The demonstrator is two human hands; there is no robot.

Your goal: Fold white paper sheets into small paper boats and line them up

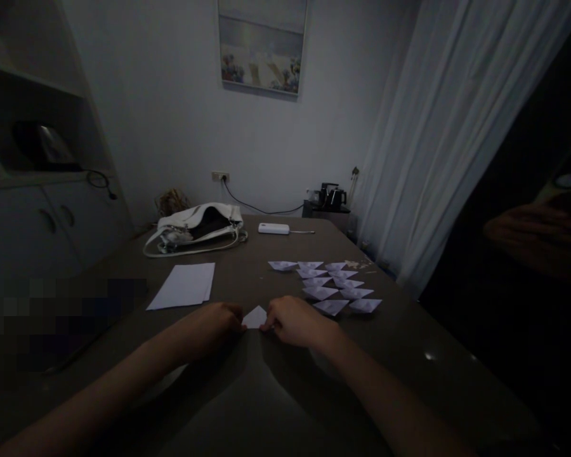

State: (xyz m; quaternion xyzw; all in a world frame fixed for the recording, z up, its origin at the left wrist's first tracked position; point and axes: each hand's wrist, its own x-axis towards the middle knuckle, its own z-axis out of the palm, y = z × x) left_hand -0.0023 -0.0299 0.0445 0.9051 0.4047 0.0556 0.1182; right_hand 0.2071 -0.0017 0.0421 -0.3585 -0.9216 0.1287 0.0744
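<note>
Both hands rest on the dark bench [409, 355] at its near middle, pinching a small folded paper [255, 317] between them. The left hand [214, 327] holds the paper's left edge with curled fingers; the right hand [292, 320] grips its right edge, fingers clenched on it. Just right and farther off lie rows of folded paper boats [330, 285]. To the left sits a stack of sheets [184, 285]. Far behind it are a white bag [195, 227] and a white box [274, 228].
</note>
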